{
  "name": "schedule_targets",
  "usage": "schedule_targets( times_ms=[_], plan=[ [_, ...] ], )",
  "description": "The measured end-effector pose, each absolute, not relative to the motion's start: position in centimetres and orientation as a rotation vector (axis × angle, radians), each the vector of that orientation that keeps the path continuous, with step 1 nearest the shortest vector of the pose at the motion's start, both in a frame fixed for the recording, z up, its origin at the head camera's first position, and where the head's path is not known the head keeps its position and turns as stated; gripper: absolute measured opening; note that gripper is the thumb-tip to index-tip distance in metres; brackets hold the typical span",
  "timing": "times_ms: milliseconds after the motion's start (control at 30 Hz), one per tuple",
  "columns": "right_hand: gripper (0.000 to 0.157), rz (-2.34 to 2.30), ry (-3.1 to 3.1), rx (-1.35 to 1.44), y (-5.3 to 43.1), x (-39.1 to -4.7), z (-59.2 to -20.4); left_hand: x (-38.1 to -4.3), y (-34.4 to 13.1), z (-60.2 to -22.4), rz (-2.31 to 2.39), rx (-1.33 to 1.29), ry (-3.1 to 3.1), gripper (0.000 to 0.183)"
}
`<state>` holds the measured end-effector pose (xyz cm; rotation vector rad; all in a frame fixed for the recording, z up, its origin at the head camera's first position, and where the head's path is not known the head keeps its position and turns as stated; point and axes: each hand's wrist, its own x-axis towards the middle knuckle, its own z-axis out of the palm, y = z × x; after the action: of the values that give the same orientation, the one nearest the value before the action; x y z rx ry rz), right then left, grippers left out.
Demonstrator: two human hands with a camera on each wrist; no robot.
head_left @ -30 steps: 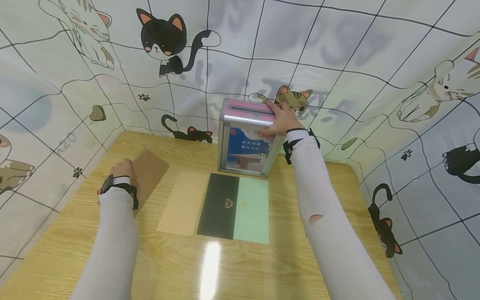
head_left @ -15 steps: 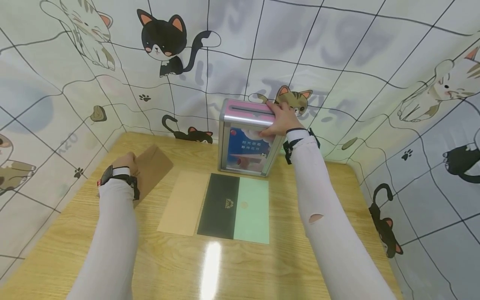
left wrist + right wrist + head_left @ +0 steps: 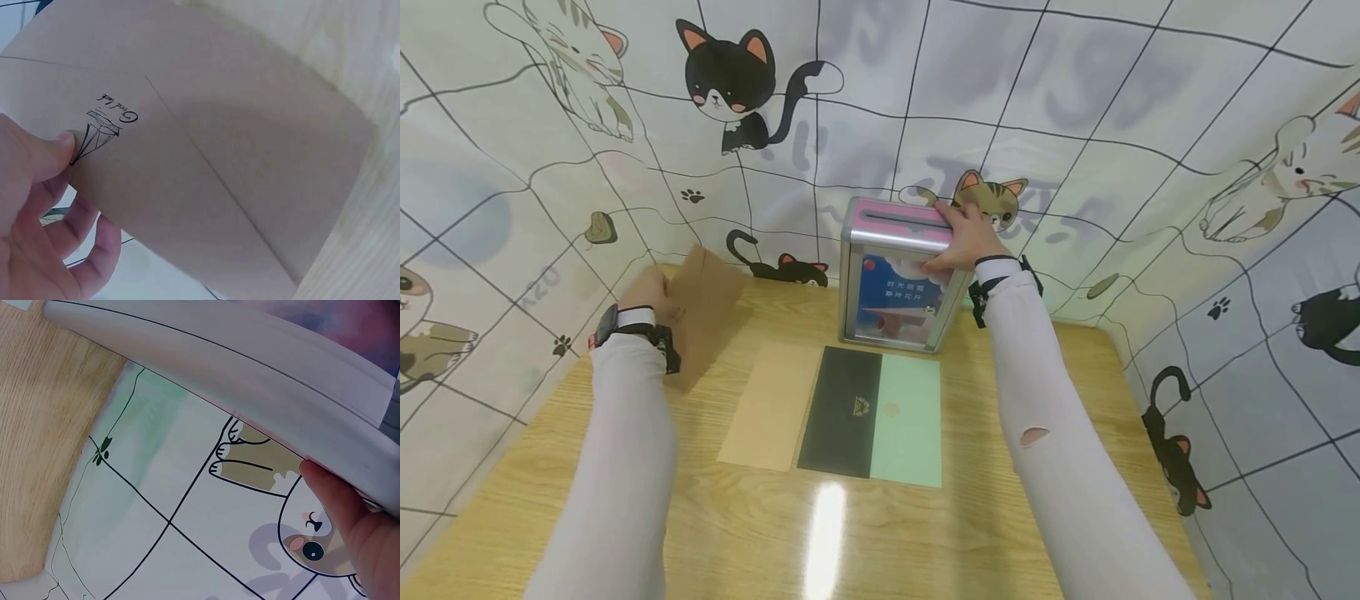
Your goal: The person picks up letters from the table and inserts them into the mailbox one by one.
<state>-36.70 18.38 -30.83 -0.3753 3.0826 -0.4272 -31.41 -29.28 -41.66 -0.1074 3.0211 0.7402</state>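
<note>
My left hand pinches a brown kraft envelope by its edge, with the thumb on top. In the left wrist view the envelope shows flap lines and a small black drawing with lettering; it slants above the wood. My right hand grips the upper right corner of a silver letter box, which has a pink top, a long slot and a clear front over a blue poster. Only part of that hand and the box's silver side appear in the right wrist view.
A tan envelope, a black envelope and a mint green envelope lie side by side before the box on the wooden table. A cat-patterned cloth rises behind and at both sides.
My left hand has raised the brown envelope off the table, tilting it and shifting it toward the back. The right hand and the letter box have stayed in place.
</note>
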Motion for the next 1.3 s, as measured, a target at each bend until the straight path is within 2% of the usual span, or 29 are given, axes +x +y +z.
schedule_targets(
  times_ms=[167,400,867,1300],
  plan=[
    [0.109,-0.419,3.088,-0.376,18.4,-36.7,-30.9,-31.2,-29.0,-40.0,0.734,-0.186,2.991,0.046],
    [0.108,-0.419,3.084,-0.379,18.3,-36.7,-30.8,-31.6,-28.8,-38.3,0.748,-0.181,3.026,0.036],
    [0.108,-0.423,3.087,-0.397,18.3,-36.8,-30.7,-33.1,-28.5,-35.0,0.804,-0.118,3.085,0.037],
    [0.106,-0.437,3.092,-0.411,18.2,-36.4,-30.7,-32.9,-28.4,-32.3,0.899,-0.054,3.048,0.039]
  ],
)
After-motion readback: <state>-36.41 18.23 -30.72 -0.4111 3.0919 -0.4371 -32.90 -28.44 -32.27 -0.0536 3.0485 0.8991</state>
